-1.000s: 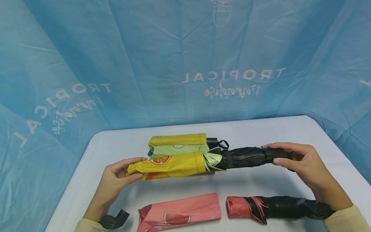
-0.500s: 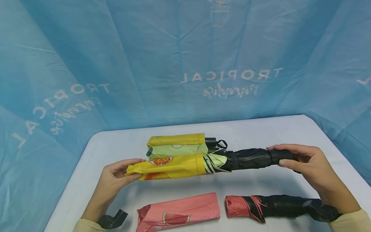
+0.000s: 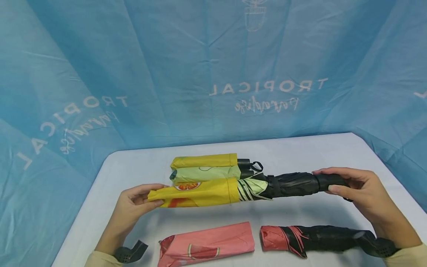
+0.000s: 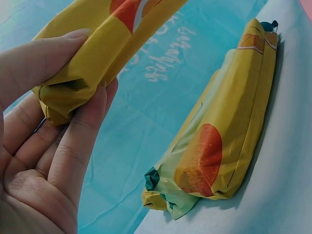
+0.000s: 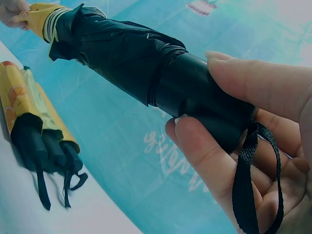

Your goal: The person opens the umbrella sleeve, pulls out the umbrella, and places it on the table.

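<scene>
Right hand (image 3: 363,191) has shifted outward over the last second, taking the umbrella (image 3: 293,184) with it; left hand (image 3: 131,200) is roughly where it was, so more striped canopy (image 3: 250,189) shows past the mouth of the yellow cover (image 3: 207,192). Looks like umbrella and cover are being drawn apart, partway done, as the tip end is apparently inside. Left thumb and fingers pinch the cover's far end; right thumb and fingers close round the black handle (image 5: 204,95), wrist strap (image 5: 243,185) hanging by the palm. Umbrella and cover are held up over the white table (image 3: 320,148), in front of three covered umbrellas side by side: yellow (image 3: 204,160), pale green (image 3: 207,173), and an orange-printed yellow one (image 4: 239,126) clear only in the wrist views. Nearer the person, a pink cover (image 3: 207,243) with watermelon print lies just beside a separate black-and-pink umbrella (image 3: 320,237). Writing: blue backdrop (image 3: 186,122) reads "TROPICAL Paradise", mirrored, at centre and left. Fruit prints only on the held cover; no brand or label legible on any umbrella.
</scene>
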`<state>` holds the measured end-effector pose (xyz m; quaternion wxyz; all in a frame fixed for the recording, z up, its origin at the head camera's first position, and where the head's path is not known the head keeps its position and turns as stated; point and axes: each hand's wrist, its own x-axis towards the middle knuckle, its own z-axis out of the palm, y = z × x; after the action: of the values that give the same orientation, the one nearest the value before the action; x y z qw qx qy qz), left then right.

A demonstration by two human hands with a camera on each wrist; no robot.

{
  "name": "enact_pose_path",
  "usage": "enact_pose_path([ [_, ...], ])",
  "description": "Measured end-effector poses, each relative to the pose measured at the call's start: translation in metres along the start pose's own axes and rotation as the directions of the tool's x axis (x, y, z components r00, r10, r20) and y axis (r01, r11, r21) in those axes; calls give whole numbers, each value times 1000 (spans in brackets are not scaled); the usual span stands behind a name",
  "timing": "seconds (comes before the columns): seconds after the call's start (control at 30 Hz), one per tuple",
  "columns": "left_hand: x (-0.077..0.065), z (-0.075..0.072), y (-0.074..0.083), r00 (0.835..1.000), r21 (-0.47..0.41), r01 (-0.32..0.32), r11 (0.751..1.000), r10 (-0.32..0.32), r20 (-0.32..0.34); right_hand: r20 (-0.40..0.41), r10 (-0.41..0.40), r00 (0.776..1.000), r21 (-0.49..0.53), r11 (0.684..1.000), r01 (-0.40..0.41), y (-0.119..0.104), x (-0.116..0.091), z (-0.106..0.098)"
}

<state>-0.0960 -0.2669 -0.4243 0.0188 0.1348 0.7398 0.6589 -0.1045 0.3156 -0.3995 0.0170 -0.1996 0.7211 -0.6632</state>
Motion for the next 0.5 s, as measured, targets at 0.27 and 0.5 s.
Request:
enact_pose_path([
  [0.27, 0, 0, -2, 999, 7, 48, 999, -48, -2, 7, -8, 1000, 2, 1000, 8, 5, -3, -4],
  [0.5, 2, 3, -3, 998, 26, 55, 998, -55, -3, 14, -25, 1000, 28, 999, 25, 7, -5, -8],
])
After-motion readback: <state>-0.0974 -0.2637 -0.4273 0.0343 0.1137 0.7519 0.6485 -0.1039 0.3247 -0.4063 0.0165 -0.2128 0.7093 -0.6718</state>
